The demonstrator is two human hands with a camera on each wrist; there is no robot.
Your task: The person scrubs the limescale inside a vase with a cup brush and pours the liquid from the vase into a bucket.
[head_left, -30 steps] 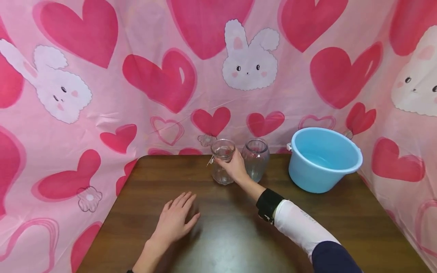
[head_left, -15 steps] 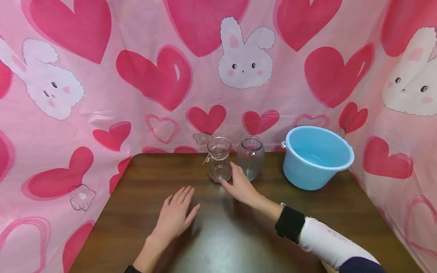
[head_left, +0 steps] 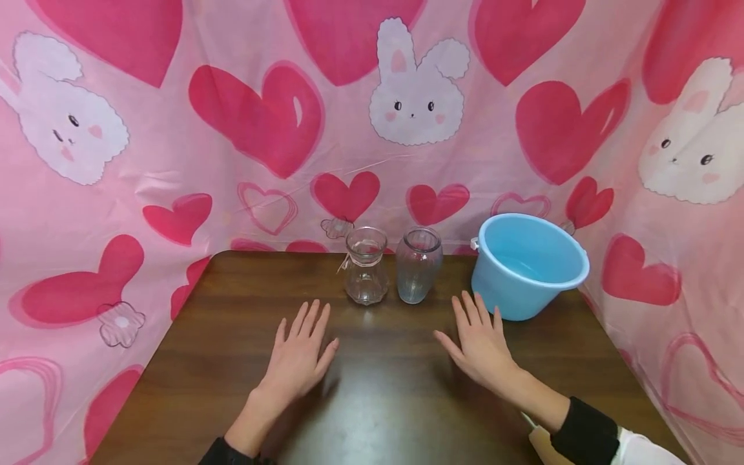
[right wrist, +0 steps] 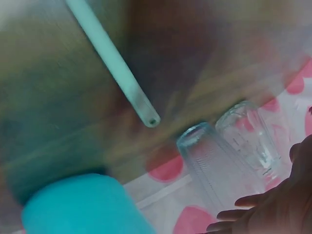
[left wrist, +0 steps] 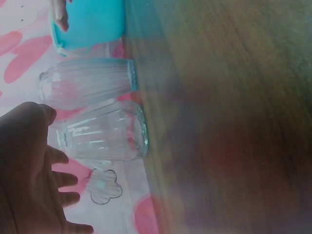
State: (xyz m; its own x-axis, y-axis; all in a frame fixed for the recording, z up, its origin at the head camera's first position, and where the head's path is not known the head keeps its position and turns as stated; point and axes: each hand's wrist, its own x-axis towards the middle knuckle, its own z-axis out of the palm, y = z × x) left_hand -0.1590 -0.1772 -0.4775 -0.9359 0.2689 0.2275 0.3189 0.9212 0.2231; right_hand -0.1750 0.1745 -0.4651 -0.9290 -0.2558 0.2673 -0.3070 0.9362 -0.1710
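Observation:
Two clear glass vases stand upright side by side at the back of the table. The left glass vase [head_left: 366, 282] has a flared lip and a tie knotted round its neck. Beside it, the ribbed glass vase [head_left: 417, 274] is slightly bluish. My left hand [head_left: 296, 358] is spread palm down over the table, in front and to the left of the vases, holding nothing. To their right, my right hand [head_left: 482, 345] is likewise spread with straight fingers, its fingertips overlapping the foot of the light blue bucket [head_left: 511, 297] in the head view.
The wooden table [head_left: 372, 400] ends at the back against a pink cloth [head_left: 325, 142] with hearts and rabbits. A pale green strip with a small hole [right wrist: 117, 63] crosses the right wrist view; a beige object [head_left: 546, 445] shows under the right wrist.
My right hand has let go of the left glass vase and drawn back to the right, fingers now spread. The left hand has barely moved. The head view has shifted slightly.

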